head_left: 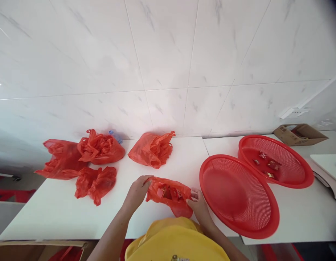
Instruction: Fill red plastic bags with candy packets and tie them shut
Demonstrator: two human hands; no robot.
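Note:
A red plastic bag [181,209] is held with its mouth spread wide at the front of the white table. Small red packets [170,193] show inside it. My left hand [137,191] pinches the bag's left rim between thumb and fingers. On the other side, my right hand [197,203] grips the right rim, fingers partly behind the plastic. Close to my right hand stands a red perforated basket [225,192] with nothing visible in it. Behind the held bag, another red bag [150,148] rests near the wall.
Several filled red bags [101,148] sit at the left beside a blue-capped bottle [115,136]. A second red basket [293,163] holds several small packets [273,165]. An open cardboard box [300,135] stands far right. The white table [61,217] ends near my body.

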